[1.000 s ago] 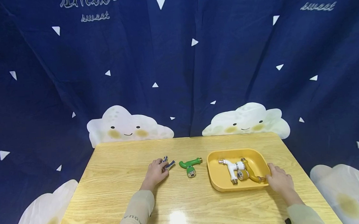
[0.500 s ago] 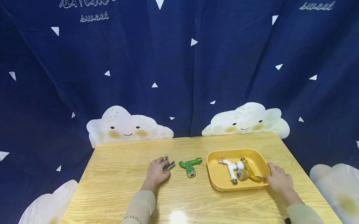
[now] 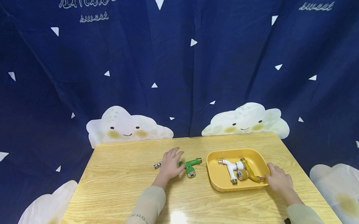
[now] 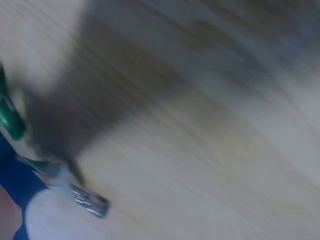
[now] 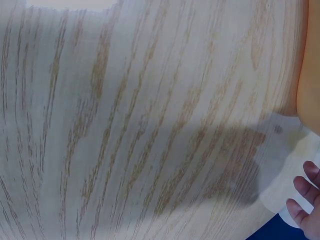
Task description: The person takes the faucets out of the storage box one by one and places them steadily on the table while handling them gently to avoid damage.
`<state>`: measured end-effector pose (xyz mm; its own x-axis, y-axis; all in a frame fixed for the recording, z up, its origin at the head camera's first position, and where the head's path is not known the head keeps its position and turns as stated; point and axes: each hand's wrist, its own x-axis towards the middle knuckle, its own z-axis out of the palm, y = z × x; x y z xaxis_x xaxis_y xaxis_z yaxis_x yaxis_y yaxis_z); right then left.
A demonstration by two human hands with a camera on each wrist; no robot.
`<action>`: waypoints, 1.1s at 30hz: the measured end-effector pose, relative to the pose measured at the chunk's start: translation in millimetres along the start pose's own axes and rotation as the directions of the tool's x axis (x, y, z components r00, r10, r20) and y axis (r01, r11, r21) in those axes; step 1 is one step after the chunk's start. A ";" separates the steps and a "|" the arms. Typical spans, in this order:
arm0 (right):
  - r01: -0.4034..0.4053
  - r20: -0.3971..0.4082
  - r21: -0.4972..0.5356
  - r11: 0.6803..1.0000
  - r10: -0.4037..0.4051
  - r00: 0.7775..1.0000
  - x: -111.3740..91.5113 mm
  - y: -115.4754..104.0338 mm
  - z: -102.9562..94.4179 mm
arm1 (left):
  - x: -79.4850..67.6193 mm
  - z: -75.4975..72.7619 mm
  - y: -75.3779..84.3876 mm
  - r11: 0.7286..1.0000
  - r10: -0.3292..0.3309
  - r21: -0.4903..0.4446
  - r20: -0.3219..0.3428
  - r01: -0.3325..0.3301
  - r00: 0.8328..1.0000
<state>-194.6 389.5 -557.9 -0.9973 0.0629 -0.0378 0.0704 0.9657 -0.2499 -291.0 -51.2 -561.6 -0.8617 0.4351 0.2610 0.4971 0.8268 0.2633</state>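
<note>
My left hand (image 3: 170, 164) is over the table with its fingers spread, its thumb side near a green faucet (image 3: 190, 167). The hand hides most of a blue faucet, whose silver end (image 3: 157, 165) shows at its left. In the left wrist view, blurred, are the green faucet (image 4: 10, 118), a metal faucet end (image 4: 90, 200) and a bit of my hand (image 4: 7, 215). My right hand (image 3: 280, 178) holds the right rim of a yellow basin (image 3: 217, 184). Inside the basin lie a white faucet (image 3: 231, 170) and a mustard-yellow faucet (image 3: 251, 172). Several fingers (image 5: 305, 187) show in the right wrist view.
The wooden table (image 3: 110, 188) reaches back to a dark blue curtain (image 3: 177, 65) printed with white clouds. The green faucet lies just left of the basin. Bare wood (image 5: 150, 125) fills most of the right wrist view.
My left hand has left its place at the blue faucet, moving right and slightly away from me towards the green faucet, its fingers now spread. The right hand and basin stay put.
</note>
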 end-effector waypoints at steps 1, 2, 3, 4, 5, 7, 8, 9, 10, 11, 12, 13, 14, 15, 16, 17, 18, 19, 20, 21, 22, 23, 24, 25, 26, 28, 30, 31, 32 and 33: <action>0.001 0.001 0.001 1.000 -0.001 1.000 0.2 0.4 0.3 | 3.4 -0.4 5.5 1.000 0.013 -0.005 0.003 -0.013 1.000; 0.001 -0.002 0.000 1.000 -0.001 1.000 0.2 0.5 0.5 | 6.7 -0.9 11.1 1.000 0.023 -0.002 0.013 -0.023 1.000; 0.002 -0.002 0.000 1.000 -0.002 1.000 0.2 0.4 0.6 | 9.9 -1.3 16.8 1.000 0.032 0.000 0.022 -0.032 0.999; 0.001 -0.004 -0.001 1.000 -0.002 1.000 0.3 0.7 1.1 | 13.1 -1.5 22.3 0.999 0.044 0.000 0.026 -0.044 0.999; 0.002 -0.004 0.000 1.000 -0.002 1.000 0.3 0.9 1.6 | 16.1 -1.4 27.8 0.998 0.055 0.004 0.033 -0.055 0.998; 0.003 -0.003 0.001 1.000 -0.003 1.000 0.1 1.0 2.6 | 21.9 -1.0 38.7 0.997 0.075 -0.001 0.042 -0.075 0.996; 0.002 -0.005 0.001 1.000 -0.002 1.000 -0.1 0.9 2.7 | 24.5 -0.4 44.2 0.996 0.085 0.001 0.045 -0.085 0.995; 0.002 -0.004 0.001 1.000 -0.002 1.000 -0.2 1.1 2.7 | 27.3 0.8 49.5 0.995 0.095 0.005 0.048 -0.095 0.994; 0.001 -0.003 0.002 1.000 -0.001 1.000 -0.2 1.2 3.1 | 29.8 2.0 54.7 0.994 0.107 0.006 0.050 -0.107 0.993; 0.001 -0.003 0.002 1.000 -0.001 1.000 -0.3 1.2 3.0 | 32.2 3.2 59.8 0.993 0.115 0.009 0.059 -0.116 0.992; 0.001 -0.003 0.002 1.000 -0.001 1.000 -0.4 1.2 3.0 | 34.4 4.5 64.9 0.992 0.127 0.012 0.063 -0.128 0.990; 0.001 -0.002 0.002 1.000 -0.001 1.000 -0.4 1.0 2.8 | 36.6 5.9 69.8 0.989 0.143 0.016 0.067 -0.144 0.987; 0.001 -0.002 0.001 1.000 -0.001 1.000 -0.2 1.1 2.8 | 38.5 7.0 74.8 0.987 0.155 0.022 0.075 -0.157 0.985; 0.002 -0.003 0.000 1.000 -0.002 1.000 0.0 1.0 2.7 | 40.3 8.2 79.6 0.985 0.169 0.028 0.083 -0.172 0.982; 0.002 -0.004 0.001 1.000 -0.002 1.000 -0.1 0.5 2.8 | 41.9 9.1 84.2 0.982 0.184 0.028 0.091 -0.187 0.979; 0.002 -0.004 0.002 1.000 -0.002 1.000 -0.2 0.1 2.5 | 43.6 9.7 89.2 0.979 0.197 0.033 0.102 -0.201 0.975; 0.002 -0.003 0.003 1.000 -0.002 1.000 -0.2 -0.2 2.2 | 45.1 10.2 94.1 0.975 0.213 0.040 0.109 -0.218 0.971; 0.003 -0.002 0.004 1.000 -0.003 1.000 -0.2 -0.2 1.8 | 46.3 10.6 98.6 0.971 0.231 0.038 0.113 -0.236 0.966; 0.002 -0.002 0.004 1.000 -0.002 1.000 -0.3 -0.2 1.9 | 47.5 11.3 103.0 0.966 0.248 0.040 0.121 -0.254 0.961; 0.000 0.000 0.006 1.000 0.000 1.000 -0.4 -0.2 1.8 | 48.7 11.6 107.4 0.962 0.263 0.038 0.129 -0.270 0.956; -0.001 0.001 0.006 1.000 0.001 1.000 -0.4 -0.1 1.8 | 49.8 12.0 111.7 0.958 0.277 0.036 0.138 -0.285 0.951; -0.003 0.003 0.006 1.000 0.003 1.000 -0.2 0.1 1.9 | 50.9 12.4 115.9 0.954 0.288 0.041 0.151 -0.297 0.946; -0.004 0.003 0.006 1.000 0.004 1.000 0.0 0.2 1.9 | 51.8 13.0 119.7 0.950 0.297 0.045 0.163 -0.308 0.941; -0.005 0.002 0.006 1.000 0.005 1.000 0.2 0.4 2.0 | 52.8 13.7 123.3 0.948 0.301 0.049 0.179 -0.314 0.937; -0.007 0.002 0.007 1.000 0.007 1.000 0.3 0.3 2.2 | 53.8 14.8 126.9 0.946 0.301 0.059 0.197 -0.318 0.933; -0.007 0.004 0.008 1.000 0.007 1.000 0.7 0.2 1.5 | 55.5 17.0 133.5 0.947 0.292 0.067 0.231 -0.314 0.928; -0.008 0.005 0.009 1.000 0.008 1.000 0.8 0.2 1.1 | 56.6 19.5 139.1 0.949 0.274 0.077 0.267 -0.304 0.924; -0.008 0.006 0.009 1.000 0.008 1.000 0.9 0.3 1.1 | 56.8 21.2 141.3 0.952 0.268 0.073 0.283 -0.299 0.921; -0.008 0.007 0.007 1.000 0.008 1.000 1.0 0.5 1.1 | 56.7 23.2 143.1 0.954 0.261 0.067 0.298 -0.292 0.918; -0.009 0.007 0.006 1.000 0.009 1.000 1.0 0.5 1.0 | 56.6 25.2 144.8 0.955 0.254 0.066 0.315 -0.289 0.914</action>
<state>-195.6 389.7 -559.0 -0.9965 0.0695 -0.0469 0.0792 0.9637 -0.2551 -270.3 102.1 -532.1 -0.6934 0.7204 0.0126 0.7168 0.6879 0.1144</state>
